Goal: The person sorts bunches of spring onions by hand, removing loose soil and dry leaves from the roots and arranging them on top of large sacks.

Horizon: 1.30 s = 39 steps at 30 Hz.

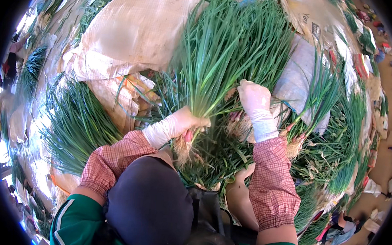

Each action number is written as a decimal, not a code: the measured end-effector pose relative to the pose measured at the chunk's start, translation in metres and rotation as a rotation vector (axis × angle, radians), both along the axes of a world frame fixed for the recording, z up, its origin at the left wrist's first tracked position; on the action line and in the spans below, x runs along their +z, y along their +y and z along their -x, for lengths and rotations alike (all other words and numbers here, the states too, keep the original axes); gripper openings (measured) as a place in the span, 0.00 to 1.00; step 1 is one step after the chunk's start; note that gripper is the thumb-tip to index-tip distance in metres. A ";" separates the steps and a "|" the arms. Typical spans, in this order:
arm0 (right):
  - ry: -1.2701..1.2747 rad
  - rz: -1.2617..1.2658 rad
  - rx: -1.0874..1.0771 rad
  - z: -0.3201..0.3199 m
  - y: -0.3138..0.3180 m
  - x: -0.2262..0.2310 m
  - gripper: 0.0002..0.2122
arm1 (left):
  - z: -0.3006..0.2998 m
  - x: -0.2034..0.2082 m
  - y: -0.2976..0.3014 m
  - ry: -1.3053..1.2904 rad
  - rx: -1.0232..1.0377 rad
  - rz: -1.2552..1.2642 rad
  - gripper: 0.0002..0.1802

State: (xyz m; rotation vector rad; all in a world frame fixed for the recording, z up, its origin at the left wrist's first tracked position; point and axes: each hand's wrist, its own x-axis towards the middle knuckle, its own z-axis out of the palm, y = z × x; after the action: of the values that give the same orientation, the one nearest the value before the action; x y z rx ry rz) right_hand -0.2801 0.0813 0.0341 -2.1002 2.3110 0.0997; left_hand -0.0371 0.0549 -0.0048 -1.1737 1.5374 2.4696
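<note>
Gripped in my gloved left hand (185, 123) is a bunch of spring onions (207, 78), its long green leaves fanning upward and away from me. Below that fist hang the reddish bulbs and pale, stringy roots (184, 152). To the right, my gloved right hand (255, 98) is closed with the fingers pinched together beside the leaves. Whatever lies in that pinch is too small or hidden to make out. More spring onions with purplish bulbs (235, 116) and roots lie just under and beside the right hand.
A large beige woven sack (134, 30) lies at the far left of the bunch. Another heap of spring onions (83, 121) rests on the left. A greyish sack (300, 79) and a smaller bunch (317, 93) are on the right, above loose cut leaves (325, 151).
</note>
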 end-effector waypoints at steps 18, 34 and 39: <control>-1.320 0.156 -0.698 -0.066 0.077 -0.005 0.14 | -0.021 0.032 -0.021 0.668 0.558 -0.353 0.15; -1.052 0.145 -0.765 -0.004 0.046 -0.027 0.13 | -0.026 0.041 -0.032 0.433 0.464 -0.234 0.13; -1.401 -0.020 -0.708 -0.068 0.051 -0.010 0.13 | 0.000 0.018 -0.012 0.377 0.201 -0.468 0.14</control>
State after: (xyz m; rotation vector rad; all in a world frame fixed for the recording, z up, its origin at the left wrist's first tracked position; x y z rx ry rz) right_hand -0.2121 0.1324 0.0240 -0.6313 1.7786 -0.9663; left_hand -0.0369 0.0429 0.0132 -0.8521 0.8215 3.0828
